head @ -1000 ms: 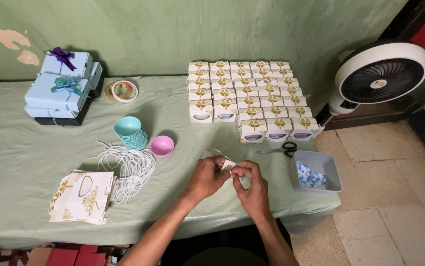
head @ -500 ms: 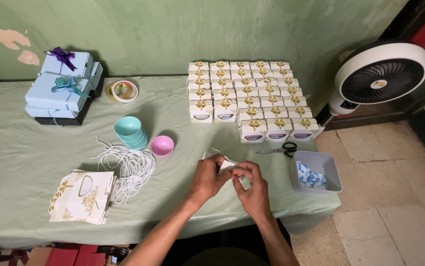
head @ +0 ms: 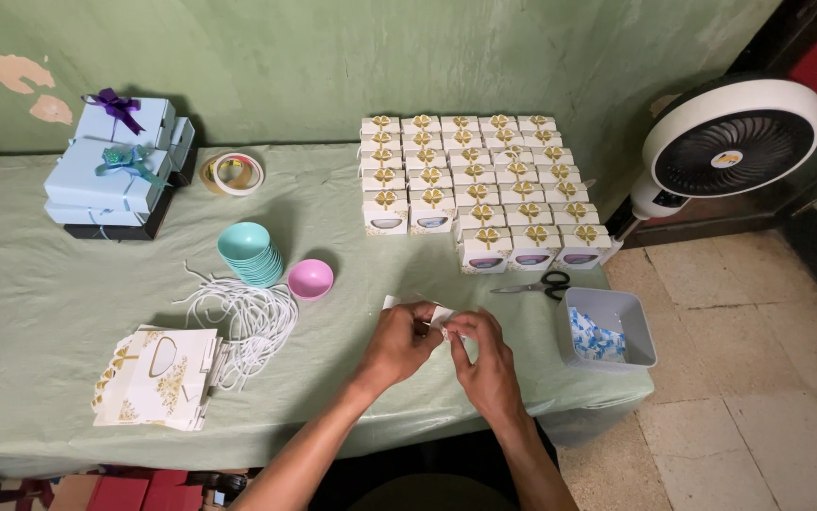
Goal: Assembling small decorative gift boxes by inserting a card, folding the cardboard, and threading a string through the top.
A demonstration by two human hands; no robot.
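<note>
Head view: we log one small white paper piece (head: 435,314), pinched between our left hand (head: 399,343) and right hand (head: 484,355), long axis running left-right over the green tablecloth (head: 30,303). Scissors (head: 536,282) and grey tray (head: 607,331) lie nearer our right.

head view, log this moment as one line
left hand: holds small white piece | right hand: pinches same piece | scissors: on table, untouched | grey tray: right of hands

Stacked teal bowls (head: 249,254), pink bowl (head: 311,278), scissors (head: 539,283), white fan (head: 726,142), tape roll (head: 234,173).
</note>
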